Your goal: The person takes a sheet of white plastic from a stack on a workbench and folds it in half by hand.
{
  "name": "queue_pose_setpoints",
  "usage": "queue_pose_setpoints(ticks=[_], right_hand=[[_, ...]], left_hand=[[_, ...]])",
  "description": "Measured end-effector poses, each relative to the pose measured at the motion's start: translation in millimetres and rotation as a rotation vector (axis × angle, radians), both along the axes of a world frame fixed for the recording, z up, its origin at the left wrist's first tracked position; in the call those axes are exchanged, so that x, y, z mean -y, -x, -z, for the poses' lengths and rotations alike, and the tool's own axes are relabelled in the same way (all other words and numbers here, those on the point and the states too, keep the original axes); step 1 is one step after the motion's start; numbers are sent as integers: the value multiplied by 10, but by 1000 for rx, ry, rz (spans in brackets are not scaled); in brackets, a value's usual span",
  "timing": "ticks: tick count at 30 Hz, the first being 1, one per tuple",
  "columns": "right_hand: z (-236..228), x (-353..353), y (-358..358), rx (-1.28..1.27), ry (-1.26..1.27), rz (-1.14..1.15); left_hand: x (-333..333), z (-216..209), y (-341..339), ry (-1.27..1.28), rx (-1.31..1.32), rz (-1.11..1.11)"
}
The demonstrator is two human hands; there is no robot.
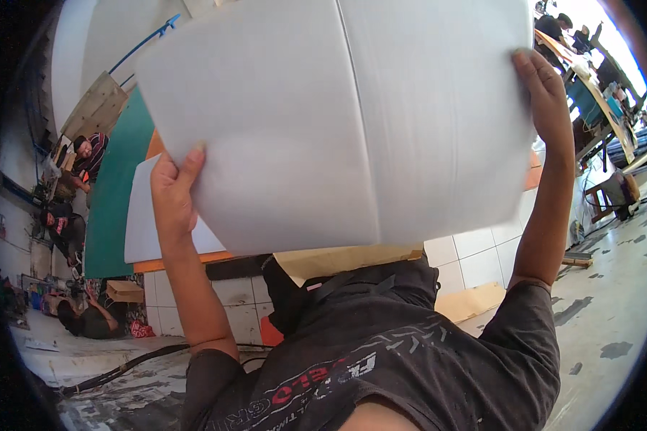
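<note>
A large white sheet (273, 129) with a dark crease or seam running down it is held up in front of me, tilted, and fills most of the upper view. My left hand (174, 190) grips its left edge, thumb on the near face and fingers largely behind. At the upper right edge, my right hand (543, 90) is closed on the same sheet. I cannot tell whether it is one sheet or several together. Beneath it, at the left, more white sheeting (141, 219) lies on an orange-edged table (149, 266), partly hidden.
A green board (111, 201) stretches along the left. Several people are at the far left, one a seated person (90, 320). Cardboard (471, 302) lies below the sheet at the right. A wooden workbench (593, 86) stands at the far right, with a small stool (611, 197) near it.
</note>
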State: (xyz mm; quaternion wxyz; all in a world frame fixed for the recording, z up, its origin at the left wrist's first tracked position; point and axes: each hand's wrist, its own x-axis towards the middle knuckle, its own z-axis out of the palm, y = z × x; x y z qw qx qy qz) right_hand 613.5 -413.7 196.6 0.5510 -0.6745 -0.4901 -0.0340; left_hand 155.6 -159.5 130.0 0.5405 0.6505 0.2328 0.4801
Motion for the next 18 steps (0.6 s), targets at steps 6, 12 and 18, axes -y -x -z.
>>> queue_pose_setpoints(ticks=[6,12,18], right_hand=[[220,-45,44,-11,-14,-7],[328,-68,208,-212,-14,-39],[428,-92,475,-293,-53,-98]], left_hand=[[57,-97,75,-83,-7,-17],[59,-97,117,-82,-27,-24],[-117,-121,339,-84,-183,-66]])
